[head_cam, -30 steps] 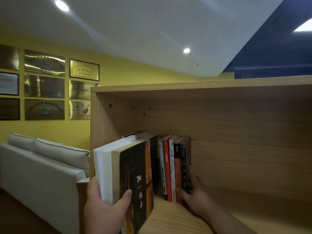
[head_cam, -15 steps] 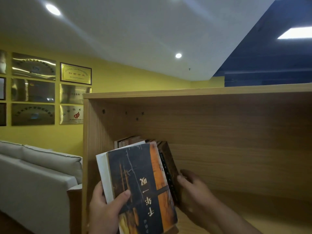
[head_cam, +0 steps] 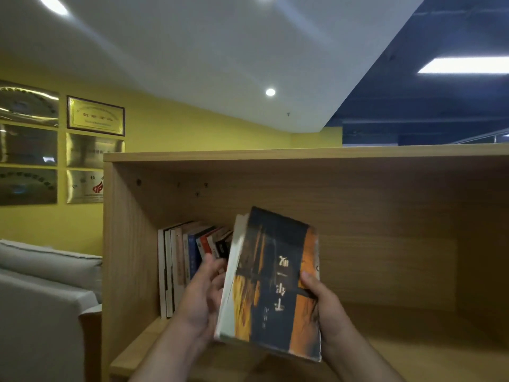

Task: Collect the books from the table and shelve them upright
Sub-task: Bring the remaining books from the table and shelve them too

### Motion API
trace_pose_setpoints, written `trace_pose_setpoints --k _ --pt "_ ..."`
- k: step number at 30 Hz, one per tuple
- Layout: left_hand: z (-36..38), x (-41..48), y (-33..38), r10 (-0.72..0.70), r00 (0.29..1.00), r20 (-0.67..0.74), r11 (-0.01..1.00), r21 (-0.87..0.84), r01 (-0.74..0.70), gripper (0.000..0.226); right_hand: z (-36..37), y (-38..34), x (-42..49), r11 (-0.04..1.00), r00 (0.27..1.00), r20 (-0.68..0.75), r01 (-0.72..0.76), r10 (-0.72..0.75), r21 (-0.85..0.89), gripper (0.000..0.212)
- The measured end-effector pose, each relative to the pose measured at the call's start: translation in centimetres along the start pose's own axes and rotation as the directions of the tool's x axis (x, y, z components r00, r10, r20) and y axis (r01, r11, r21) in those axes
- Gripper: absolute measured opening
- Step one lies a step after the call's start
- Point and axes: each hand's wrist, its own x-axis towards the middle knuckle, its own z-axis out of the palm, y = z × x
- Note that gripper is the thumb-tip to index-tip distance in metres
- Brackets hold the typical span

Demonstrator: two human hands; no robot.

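Note:
A thick book point(head_cam: 275, 285) with a dark and orange cover and pale page edges is held tilted in front of the wooden shelf point(head_cam: 385, 216). My right hand point(head_cam: 327, 307) grips its spine side, thumb on the cover. My left hand point(head_cam: 202, 293) lies along its page edge, with the fingers reaching up against a row of books point(head_cam: 187, 257). That row stands at the left end of the shelf, and its right-hand books lean to the right. The lower parts of the leaning books are hidden behind my left hand and the held book.
The shelf board point(head_cam: 413, 354) runs bare to the right of the held book. A pale sofa point(head_cam: 41, 285) stands left of the shelf's side panel point(head_cam: 129, 257). Framed plaques point(head_cam: 95, 115) hang on the yellow wall.
The dark and orange book has moved right and up, from my left hand's grip into my right hand. My right hand has left the shelved books, which now lean against my left fingers.

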Motion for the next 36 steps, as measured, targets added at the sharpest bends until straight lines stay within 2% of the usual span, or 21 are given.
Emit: trace_pose_setpoints --k 3,5,7,9,12,14,15,16,17,18,19,20,21,22,23,27,29,30,32,34,36 --pt "0.6 -1.8 -2.9 0.025 0.996 -0.082 0.983 -0.181 -0.039 0.091 0.5 -0.2 -0.7 0.969 0.997 -0.061 0.066 -0.053 0.238 0.044" --pt "2.9 -3.4 -4.5 0.054 0.997 -0.047 0.988 -0.14 -0.06 0.104 0.9 -0.2 -1.1 0.954 0.989 -0.104 0.131 -0.106 0.271 0.045" --pt "5.3 -3.5 -5.5 0.081 0.994 -0.074 0.995 -0.051 -0.085 0.089 1.3 0.0 -1.7 0.961 0.985 -0.119 0.15 -0.125 0.231 0.049" --pt "7.0 -2.9 -5.7 0.082 0.979 -0.185 0.994 -0.056 -0.094 0.067 1.4 0.2 -2.5 0.973 0.98 -0.142 0.16 -0.137 0.166 0.051" --pt "7.8 -2.9 -5.0 0.108 0.943 -0.315 0.981 -0.12 -0.153 0.05 0.9 0.2 -3.5 0.994 0.985 -0.138 0.11 -0.108 0.011 0.055" --pt "7.4 -2.9 -4.1 0.144 0.929 -0.341 0.978 -0.094 -0.186 0.04 0.0 -0.5 -4.4 0.967 0.986 -0.139 0.052 -0.089 -0.248 0.062" --pt "7.2 -2.8 -3.4 0.153 0.929 -0.338 0.98 -0.071 -0.188 0.038 -0.9 -0.9 -4.8 0.902 0.966 -0.22 0.03 -0.137 -0.43 0.064" --pt "6.9 -2.7 -2.6 0.153 0.929 -0.337 0.983 -0.047 -0.178 0.037 -2.1 -1.5 -5.1 0.773 0.909 -0.307 0.025 -0.281 -0.634 0.064" --pt "6.8 -2.5 -1.8 0.143 0.929 -0.342 0.987 -0.026 -0.161 0.036 -3.5 -2.0 -5.3 0.549 0.804 -0.308 0.027 -0.508 -0.835 0.06" --pt "6.7 -2.4 -1.0 0.123 0.93 -0.346 0.99 -0.015 -0.137 0.036 -4.6 -2.3 -5.6 0.26 0.695 -0.167 0.03 -0.699 -0.965 0.057" --pt "6.7 -2.4 -0.3 0.093 0.935 -0.343 0.994 -0.021 -0.106 0.036 -5.4 -2.5 -5.7 -0.051 0.632 0.087 0.075 -0.77 -0.996 0.063" --pt "6.8 -2.3 0.3 0.049 0.942 -0.333 0.997 -0.042 -0.067 0.036 -5.7 -2.5 -5.6 -0.338 0.603 0.358 0.152 -0.713 -0.929 0.075" --pt "6.9 -2.2 0.7 -0.005 0.949 -0.316 0.997 -0.07 -0.018 0.036 -5.8 -2.3 -5.2 -0.558 0.569 0.57 0.221 -0.593 -0.8 0.087" --pt "7.1 -2.2 1.1 -0.067 0.953 -0.295 0.994 -0.098 0.04 0.036 -5.7 -2.1 -4.6 -0.682 0.537 0.69 0.261 -0.486 -0.683 0.095" --pt "7.2 -2.1 1.4 -0.128 0.954 -0.271 0.988 -0.122 0.098 0.035 -5.3 -2.1 -4.0 -0.725 0.517 0.736 0.283 -0.437 -0.628 0.1" --pt "7.3 -1.5 1.4 -0.256 0.945 -0.205 0.965 -0.104 0.239 0.035 -4.3 -2.1 -1.6 -0.719 0.396 0.787 0.343 -0.473 -0.605 0.091" --pt "7.3 -0.8 1.5 -0.253 0.946 -0.201 0.967 -0.038 0.251 0.036 -4.3 -1.3 -0.7 -0.693 0.33 0.8 0.402 -0.501 -0.599 0.078" --pt "7.3 -0.4 1.6 -0.24 0.952 -0.19 0.97 0.0 0.245 0.036 -4.3 -0.8 -0.4 -0.652 0.328 0.78 0.428 -0.533 -0.626 0.075" --pt "7.3 0.5 1.8 -0.198 0.969 -0.145 0.975 0.071 0.209 0.038 -4.1 0.3 0.1 -0.527 0.396 0.686 0.443 -0.611 -0.725 0.08" --pt "7.1 1.4 1.7 -0.148 0.983 -0.107 0.977 0.14 0.162 0.042 -3.6 1.0 0.3 -0.329 0.576 0.501 0.382 -0.646 -0.864 0.089" --pt "6.7 2.0 1.1 -0.1 0.991 -0.085 0.979 0.17 0.113 0.043 -3.4 1.8 0.8 -0.085 0.697 0.263 0.279 -0.667 -0.957 0.084"
